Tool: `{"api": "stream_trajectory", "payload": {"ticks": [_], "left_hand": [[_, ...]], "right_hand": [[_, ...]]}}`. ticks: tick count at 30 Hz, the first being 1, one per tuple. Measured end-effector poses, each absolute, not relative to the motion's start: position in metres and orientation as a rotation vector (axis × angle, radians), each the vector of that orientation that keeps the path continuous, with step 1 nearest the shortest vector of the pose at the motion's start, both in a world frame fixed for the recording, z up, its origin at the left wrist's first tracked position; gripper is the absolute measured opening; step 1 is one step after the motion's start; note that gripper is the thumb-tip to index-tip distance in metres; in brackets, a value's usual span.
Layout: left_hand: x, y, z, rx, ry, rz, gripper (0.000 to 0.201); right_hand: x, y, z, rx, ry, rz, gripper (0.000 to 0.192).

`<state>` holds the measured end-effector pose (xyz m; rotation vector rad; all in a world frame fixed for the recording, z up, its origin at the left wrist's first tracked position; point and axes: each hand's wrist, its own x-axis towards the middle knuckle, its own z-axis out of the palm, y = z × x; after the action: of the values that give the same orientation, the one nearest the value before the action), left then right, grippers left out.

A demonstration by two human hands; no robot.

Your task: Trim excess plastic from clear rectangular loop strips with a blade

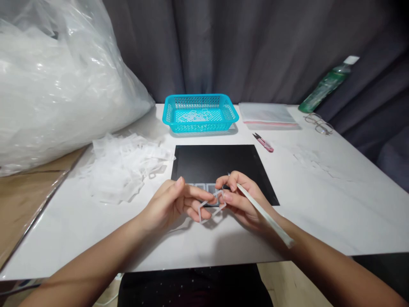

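A thin translucent plastic frame piece [202, 218] with angular openings is held up between both hands, above the near edge of a black mat [220, 160]. My left hand [174, 202] has its thumb raised, and its fingertips bear against the left part of the frame. Thumb and fingertips of my right hand [244, 200] pinch the frame's right end. The same hand also carries a slim tool with a long pale handle [265, 215] pointing back along the wrist; its working tip is mostly hidden. Several square frames [200, 186] lie on the mat, partly behind the fingers.
Left of the mat is a heap of translucent pieces [118, 166], with a large plastic bag [64, 85] behind. A blue basket [201, 127] containing some pieces stands at the back. Pink snips [263, 143], zip bags [268, 115], glasses [320, 124] and a green bottle [327, 85] are right.
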<state>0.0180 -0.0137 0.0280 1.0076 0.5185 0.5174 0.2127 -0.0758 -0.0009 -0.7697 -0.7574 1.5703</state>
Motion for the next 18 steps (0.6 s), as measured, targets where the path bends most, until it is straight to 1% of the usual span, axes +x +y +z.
{"api": "stream_trajectory", "payload": {"ticks": [5, 9, 14, 18], "left_hand": [[0.017, -0.014, 0.030, 1.012, 0.455, 0.513, 0.053], [0.015, -0.015, 0.032, 1.090, 0.376, 0.512, 0.030], [0.017, -0.017, 0.030, 1.509, 0.401, 0.619, 0.025], [0.022, -0.018, 0.027, 1.791, 0.486, 0.781, 0.010]], "right_hand": [[0.211, -0.076, -0.002, -0.772, -0.764, 1.569, 0.033], [0.210, -0.077, -0.002, -0.788, -0.802, 1.587, 0.031], [0.211, -0.078, -0.006, -0.802, -0.888, 1.611, 0.029], [0.209, -0.079, -0.013, -0.754, -0.929, 1.685, 0.028]]}}
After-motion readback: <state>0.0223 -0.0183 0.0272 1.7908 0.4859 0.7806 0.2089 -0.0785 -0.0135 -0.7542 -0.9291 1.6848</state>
